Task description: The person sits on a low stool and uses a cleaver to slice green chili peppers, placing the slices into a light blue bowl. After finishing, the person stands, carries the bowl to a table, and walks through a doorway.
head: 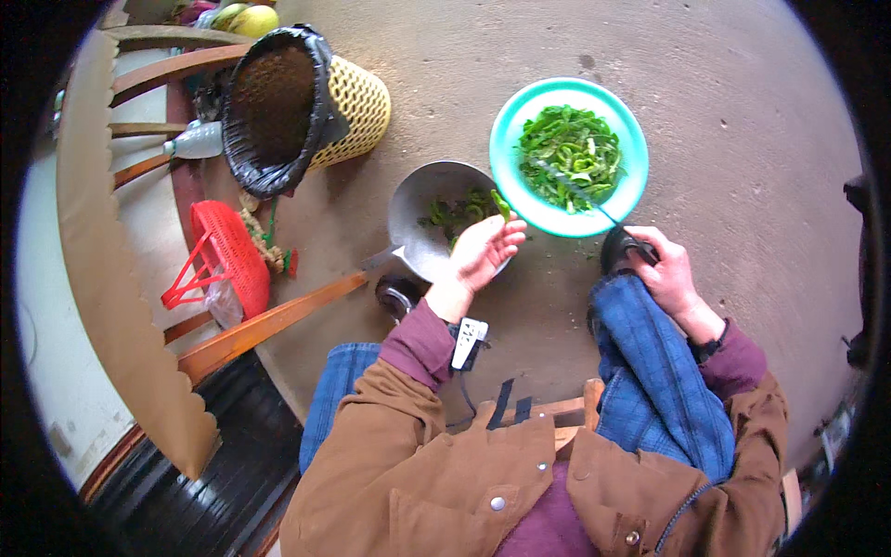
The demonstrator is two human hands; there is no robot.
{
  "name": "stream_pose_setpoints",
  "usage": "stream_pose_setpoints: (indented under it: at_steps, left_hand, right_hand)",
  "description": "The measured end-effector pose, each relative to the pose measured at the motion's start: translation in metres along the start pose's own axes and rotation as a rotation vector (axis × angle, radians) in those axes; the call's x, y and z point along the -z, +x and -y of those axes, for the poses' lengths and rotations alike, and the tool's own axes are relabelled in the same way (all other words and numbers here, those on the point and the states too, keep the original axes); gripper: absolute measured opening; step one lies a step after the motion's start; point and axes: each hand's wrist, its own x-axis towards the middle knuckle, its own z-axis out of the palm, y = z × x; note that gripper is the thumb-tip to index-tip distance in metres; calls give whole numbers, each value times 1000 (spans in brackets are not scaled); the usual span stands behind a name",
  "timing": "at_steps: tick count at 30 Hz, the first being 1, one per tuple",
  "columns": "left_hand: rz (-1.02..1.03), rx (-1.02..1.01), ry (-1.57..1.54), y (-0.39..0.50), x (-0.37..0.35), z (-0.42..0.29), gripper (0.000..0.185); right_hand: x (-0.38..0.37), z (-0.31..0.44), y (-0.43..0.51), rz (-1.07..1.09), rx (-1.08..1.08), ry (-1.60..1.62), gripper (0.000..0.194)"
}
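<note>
Between the fingertips of my left hand (484, 254) is a green pepper (500, 205). That hand is above the near right edge of a grey metal wok (418, 188) with green pieces inside. My right hand (665, 271) grips the dark handle of a knife (578, 186), whose blade reaches over a round green-rimmed plastic basin (637, 146). Sliced green peppers (571, 153) lie in the basin. The basin stands on the floor at the wok's far right.
A yellow perforated bin (358, 104) with a black liner stands at the upper left. Below it are a red plastic basket (233, 257) and a plastic bottle (198, 140). Wooden furniture rails (271, 324) run along the left. My shoes flank the wok and basin.
</note>
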Motion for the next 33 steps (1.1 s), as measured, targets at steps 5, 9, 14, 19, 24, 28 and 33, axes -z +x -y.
stream_pose_setpoints:
  at_steps: [5,9,14,19,24,28,33]
  left_hand:
    - [86,132,-162,8,-51,49,20]
    - [198,106,-114,5,-68,63,21]
    - [379,-34,-155,4,-64,68,38]
    - [456,-154,-189,5,-58,76,46]
    - [396,-140,-193,4,-55,78,47]
    - [394,-128,-258,0,-53,76,47]
    - [398,-169,-228,-6,-59,71,47]
  right_hand:
    - [-2,13,3,45,161,-147,33]
    - [3,17,3,80,367,-315,46]
    - [6,19,1,103,425,-388,49]
    - [4,19,1,93,473,-400,47]
    - [3,20,1,99,479,-416,45]
    - [3,21,1,86,484,-420,44]
    - [2,19,1,85,484,-446,47]
